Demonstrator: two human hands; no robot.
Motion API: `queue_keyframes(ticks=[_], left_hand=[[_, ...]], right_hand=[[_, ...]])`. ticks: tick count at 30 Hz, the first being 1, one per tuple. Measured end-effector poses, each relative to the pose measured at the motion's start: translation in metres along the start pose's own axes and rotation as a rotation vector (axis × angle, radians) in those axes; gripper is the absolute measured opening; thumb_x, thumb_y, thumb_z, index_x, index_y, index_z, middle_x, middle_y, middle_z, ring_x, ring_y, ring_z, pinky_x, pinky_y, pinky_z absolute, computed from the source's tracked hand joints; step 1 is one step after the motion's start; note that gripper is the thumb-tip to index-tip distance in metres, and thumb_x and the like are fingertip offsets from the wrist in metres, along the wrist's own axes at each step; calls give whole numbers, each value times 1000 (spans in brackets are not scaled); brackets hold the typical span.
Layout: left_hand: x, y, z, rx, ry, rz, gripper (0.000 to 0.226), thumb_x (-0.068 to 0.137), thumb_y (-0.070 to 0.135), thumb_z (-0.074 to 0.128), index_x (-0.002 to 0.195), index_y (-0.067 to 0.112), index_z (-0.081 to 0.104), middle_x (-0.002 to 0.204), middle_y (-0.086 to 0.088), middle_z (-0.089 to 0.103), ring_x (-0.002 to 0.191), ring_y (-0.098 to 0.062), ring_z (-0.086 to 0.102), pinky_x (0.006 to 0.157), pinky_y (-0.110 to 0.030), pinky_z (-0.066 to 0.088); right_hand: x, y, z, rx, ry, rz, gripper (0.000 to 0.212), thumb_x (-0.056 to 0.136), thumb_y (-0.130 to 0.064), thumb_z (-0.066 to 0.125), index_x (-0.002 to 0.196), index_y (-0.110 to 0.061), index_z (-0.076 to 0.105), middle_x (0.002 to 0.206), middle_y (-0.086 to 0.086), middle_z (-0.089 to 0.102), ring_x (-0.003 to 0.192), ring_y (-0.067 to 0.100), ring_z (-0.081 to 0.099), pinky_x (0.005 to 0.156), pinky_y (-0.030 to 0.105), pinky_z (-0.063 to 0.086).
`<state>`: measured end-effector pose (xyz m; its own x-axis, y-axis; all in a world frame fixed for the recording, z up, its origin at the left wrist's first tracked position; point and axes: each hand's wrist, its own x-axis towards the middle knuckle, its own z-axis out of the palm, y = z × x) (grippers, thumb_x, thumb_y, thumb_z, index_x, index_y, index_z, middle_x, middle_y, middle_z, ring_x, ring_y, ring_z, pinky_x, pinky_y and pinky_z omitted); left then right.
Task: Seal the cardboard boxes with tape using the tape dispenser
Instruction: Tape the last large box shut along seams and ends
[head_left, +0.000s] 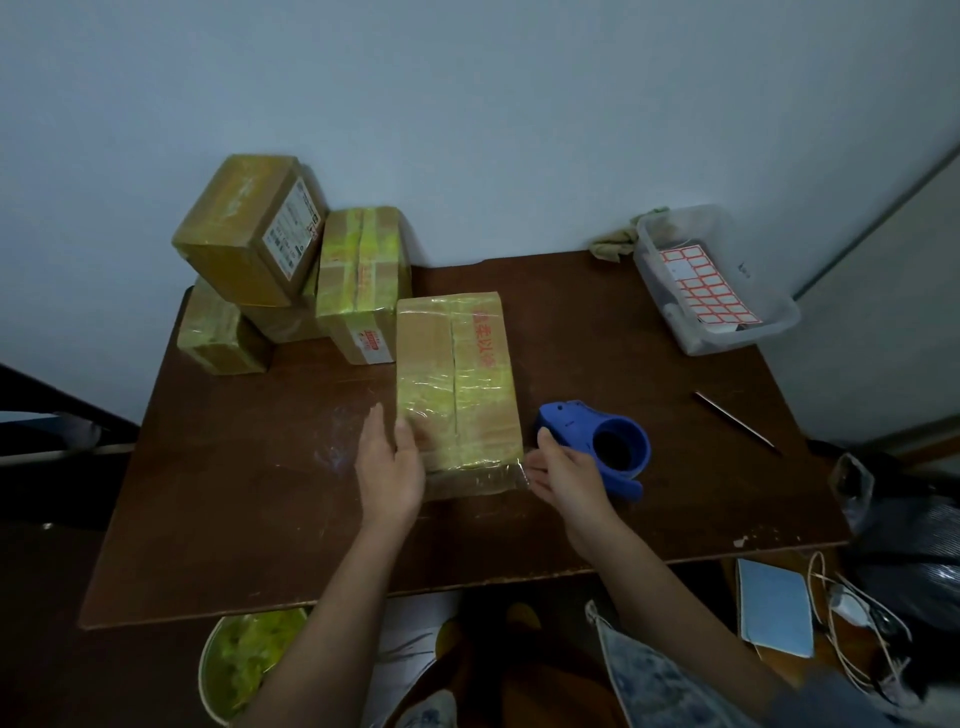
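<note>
**Bystanders around the bench**

A clear plastic bin (727, 291) holding a sheet of red-bordered labels (709, 288) sits at the upper right of the brown bench (249, 493). A crumpled cloth (618, 244) lies beside it. A pen (735, 423) rests at right. A blue notebook (776, 608) lies lower right.

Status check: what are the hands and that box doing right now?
Left hand open, flat against box. Right hand at box's near corner, beside blue tape dispenser; grip unclear. Box on table, taped. Nothing blocking.
</note>
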<state>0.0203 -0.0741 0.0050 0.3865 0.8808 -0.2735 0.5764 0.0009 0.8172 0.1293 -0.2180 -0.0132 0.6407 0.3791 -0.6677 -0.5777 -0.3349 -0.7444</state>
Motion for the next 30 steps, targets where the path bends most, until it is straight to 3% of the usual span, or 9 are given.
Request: queue_keyframes(ticks=[5, 8, 11, 16, 19, 22, 25, 28, 30], left_hand=[[1, -12, 6, -7, -109, -7, 48, 106, 34, 27, 141, 9, 47, 138, -10, 53, 127, -23, 47, 99, -25, 35], [-2, -16, 8, -93, -105, 40, 43, 106, 28, 26, 122, 7, 59, 110, -2, 62, 103, -16, 56, 74, -5, 38], [-1, -18, 11, -155, -92, 51, 37, 106, 25, 26, 109, 11, 61, 94, 8, 61, 91, -9, 57, 67, 1, 38], [3, -25, 13, -211, -124, 19, 41, 106, 29, 24, 126, 11, 55, 112, 2, 61, 113, -18, 56, 79, -8, 41], [0, -23, 11, -232, -127, 13, 46, 106, 32, 24, 151, 21, 29, 140, 2, 45, 129, -14, 42, 99, -22, 35], [-2, -22, 11, -271, -137, 50, 47, 106, 36, 23, 152, 32, 20, 151, 2, 37, 135, -15, 38, 103, -26, 34], [1, -26, 5, -243, -164, 84, 46, 105, 40, 26, 150, 41, 21, 158, 4, 23, 143, -13, 27, 110, -28, 27], [-2, -31, -8, -152, -207, 163, 42, 103, 40, 35, 144, 45, 32, 161, 8, 13, 145, -8, 15, 111, -29, 20], [-5, -34, -18, -138, -223, 212, 36, 99, 39, 44, 135, 45, 46, 161, 10, 12, 142, -1, 14, 113, -29, 22]], right_hand=[[2, 5, 5, -162, 46, -117, 26, 101, -36, 50, 93, -17, 65, 99, 6, 70, 97, 19, 66, 95, 42, 52], [0, 8, 9, -280, 70, -203, 35, 103, -38, 45, 92, -8, 60, 88, 10, 63, 80, 17, 60, 74, 30, 48], [2, 14, 13, -301, 104, -277, 34, 104, -36, 43, 83, -10, 52, 80, 7, 51, 71, 15, 50, 66, 28, 41], [6, 24, 22, -176, 98, -237, 25, 105, -36, 37, 88, -21, 49, 89, 4, 55, 81, 17, 55, 77, 32, 45], [13, 28, 29, -85, 118, -168, 7, 105, -32, 38, 110, -31, 43, 111, 4, 56, 101, 22, 59, 92, 42, 50], [20, 32, 26, -75, 28, -104, 32, 103, -23, 47, 116, -50, 35, 123, 0, 54, 108, 18, 60, 98, 47, 51], [22, 27, 14, -171, -9, -145, 37, 101, -15, 53, 118, -45, 38, 121, 0, 52, 101, 14, 60, 92, 41, 53], [19, 15, -1, -278, 115, -306, 19, 104, -28, 46, 120, -36, 44, 124, 0, 51, 104, 12, 56, 82, 26, 46], [10, 5, -1, -253, 78, -388, 24, 102, -40, 45, 126, -36, 46, 124, -7, 52, 113, 10, 54, 89, 25, 43]])
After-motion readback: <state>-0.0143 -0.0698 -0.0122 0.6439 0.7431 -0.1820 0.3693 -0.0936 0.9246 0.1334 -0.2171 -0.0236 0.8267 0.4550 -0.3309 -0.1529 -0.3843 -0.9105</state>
